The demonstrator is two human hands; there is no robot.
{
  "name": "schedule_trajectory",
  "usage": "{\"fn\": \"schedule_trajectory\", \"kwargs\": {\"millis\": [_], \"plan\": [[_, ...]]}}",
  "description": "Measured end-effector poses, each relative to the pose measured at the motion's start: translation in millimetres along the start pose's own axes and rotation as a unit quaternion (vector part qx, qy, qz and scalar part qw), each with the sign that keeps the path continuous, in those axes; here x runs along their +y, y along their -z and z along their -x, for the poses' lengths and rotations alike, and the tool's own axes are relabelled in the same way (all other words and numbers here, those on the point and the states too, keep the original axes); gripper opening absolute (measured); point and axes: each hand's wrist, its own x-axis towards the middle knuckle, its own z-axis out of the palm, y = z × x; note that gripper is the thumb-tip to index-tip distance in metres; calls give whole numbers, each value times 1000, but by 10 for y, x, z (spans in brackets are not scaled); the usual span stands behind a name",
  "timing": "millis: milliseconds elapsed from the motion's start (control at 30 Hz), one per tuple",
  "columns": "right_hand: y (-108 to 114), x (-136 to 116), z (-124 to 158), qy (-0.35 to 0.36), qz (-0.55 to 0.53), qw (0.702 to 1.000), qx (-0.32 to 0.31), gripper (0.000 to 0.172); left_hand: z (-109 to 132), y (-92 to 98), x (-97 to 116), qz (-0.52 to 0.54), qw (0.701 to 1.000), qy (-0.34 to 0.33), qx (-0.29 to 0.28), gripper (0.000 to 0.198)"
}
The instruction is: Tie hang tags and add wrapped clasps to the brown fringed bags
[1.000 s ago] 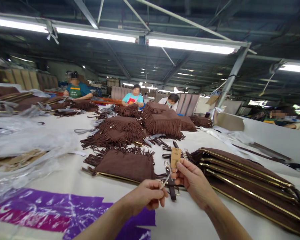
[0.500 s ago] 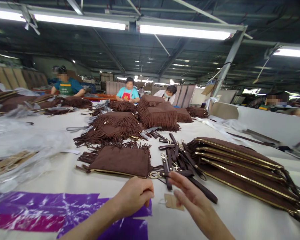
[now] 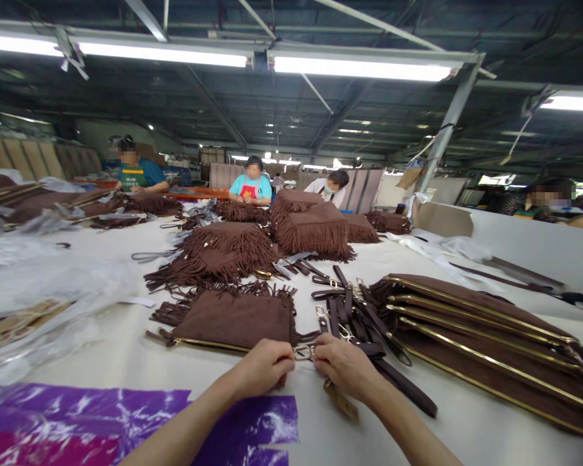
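Note:
A brown suede-like fringed pouch with a gold zipper lies flat in front of me. My left hand is closed in a pinch at its near right corner; the fingers partly hide what they grip. Between my hands shows a gold clasp. My right hand is closed on the end of a dark brown wrist strap beside that clasp, mostly covering it. A tan paper tag hangs below the right hand. Several loose wrist straps with gold clasps lie heaped just beyond.
Larger brown bags with gold zippers are stacked at right. Fringed pouches pile up behind. Purple plastic sheets lie front left, clear plastic bags beyond them. Co-workers are across the table.
My right hand has come down and left from an open pose and closed by the clasp. The paper tag has lifted and tilted. My left hand stays closed at the pouch corner.

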Motion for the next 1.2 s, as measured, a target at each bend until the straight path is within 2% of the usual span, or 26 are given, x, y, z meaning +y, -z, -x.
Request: {"fn": "schedule_trajectory", "kwargs": {"millis": [100,200,400,533,633,700,800,867,933,1033,1200], "plan": [[37,11,-57,-7,66,997,-47,19,-31,-50,-138,45,999,27,12,17],[113,-68,-52,-8,106,992,-66,19,-79,-75,-226,103,992,66,29,21],[211,-402,128,27,64,996,-64,13,-101,-62,-253,194,972,117,60,35],[14,-699,160,46,-2,999,-16,15,-86,-55,-207,268,949,157,54,44],[-223,-884,101,63,-2,998,-1,17,-117,-56,-199,275,942,173,80,32],[-334,-945,64,79,-63,995,20,18,-141,-47,-200,272,943,164,103,25],[-350,-890,47,91,-240,965,62,20,-147,-5,-191,288,941,140,107,19],[-280,-759,58,35,-328,941,74,25,-134,38,-186,301,939,136,90,16],[-190,-595,83,-60,-375,922,74,32,-123,85,-191,315,935,144,69,15],[-107,-407,125,-144,-379,911,72,36,-127,137,-219,333,928,160,52,18],[-229,-382,90,-119,-241,955,124,37,-133,134,-238,342,924,161,54,17]]}}
